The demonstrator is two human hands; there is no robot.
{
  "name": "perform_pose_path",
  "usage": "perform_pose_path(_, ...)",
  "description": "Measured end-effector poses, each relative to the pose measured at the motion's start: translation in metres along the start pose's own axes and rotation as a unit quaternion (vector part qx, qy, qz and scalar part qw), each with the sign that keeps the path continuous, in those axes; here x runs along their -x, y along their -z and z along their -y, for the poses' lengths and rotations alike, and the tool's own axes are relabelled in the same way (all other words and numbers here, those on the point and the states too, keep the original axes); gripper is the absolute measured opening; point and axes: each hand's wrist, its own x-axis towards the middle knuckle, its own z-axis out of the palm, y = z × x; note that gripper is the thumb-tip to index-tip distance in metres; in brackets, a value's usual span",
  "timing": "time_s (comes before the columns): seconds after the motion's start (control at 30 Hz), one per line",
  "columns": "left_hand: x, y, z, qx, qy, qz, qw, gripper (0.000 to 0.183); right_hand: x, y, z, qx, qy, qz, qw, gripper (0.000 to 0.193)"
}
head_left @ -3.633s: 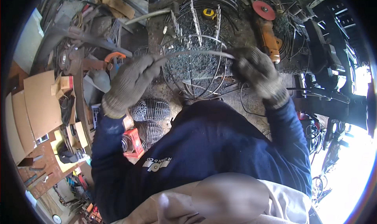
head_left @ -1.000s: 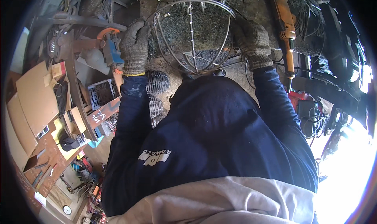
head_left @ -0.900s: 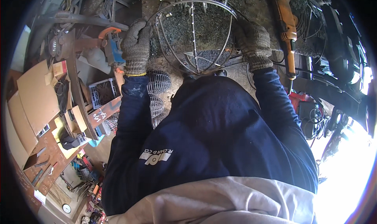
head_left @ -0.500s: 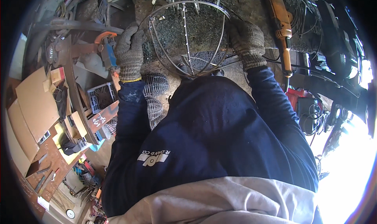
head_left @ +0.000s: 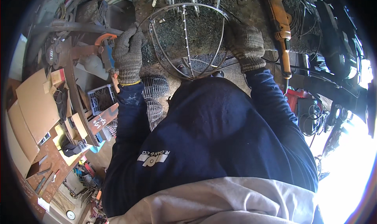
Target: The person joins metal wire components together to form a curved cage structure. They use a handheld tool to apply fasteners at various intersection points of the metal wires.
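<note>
A round wire frame [head_left: 186, 39], built of a hoop with several curved ribs meeting near my body, stands at the near edge of the dark workbench. My left hand [head_left: 129, 53], in a grey knitted glove, is closed at the left side of the hoop. At the opposite side my right hand [head_left: 246, 45], gloved alike, has its fingers curled round the wire; its fingertips are partly hidden in shadow. The middle rib shows small bright spots along its length.
To the right of the frame lies an orange angle grinder [head_left: 281, 31] on the workbench [head_left: 169, 31]. Several wire baskets [head_left: 155, 86] sit below the bench at left. Further left are a grey plastic crate [head_left: 101, 98] and cardboard [head_left: 37, 102]. Thin rods stand at the far side.
Both hands stay at the sides of the wire frame. The frame has shifted very slightly, and my right hand has moved a little toward me.
</note>
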Motion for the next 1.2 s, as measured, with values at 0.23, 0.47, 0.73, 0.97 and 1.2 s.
perform_pose_path(0.23,-0.001,0.003,0.005,-0.026,-0.012,0.006,1.0,0.027,0.001,-0.008,0.0,0.009,0.025,-0.051,0.998,0.034)
perform_pose_path(0.47,-0.01,0.011,-0.015,-0.165,-0.068,0.038,0.983,0.028,0.001,-0.006,0.0,0.017,0.028,-0.048,0.998,0.035)
perform_pose_path(0.73,-0.01,0.012,-0.016,-0.154,-0.043,0.043,0.986,0.025,0.003,-0.012,-0.004,-0.002,0.047,-0.095,0.994,0.033)
perform_pose_path(0.97,-0.01,0.014,-0.006,-0.131,-0.07,0.048,0.988,0.025,0.001,-0.01,-0.001,0.023,0.04,-0.08,0.996,0.029)
perform_pose_path(1.2,-0.011,0.013,-0.008,-0.121,-0.038,0.051,0.991,0.025,0.001,-0.002,0.002,0.018,0.029,-0.04,0.999,0.031)
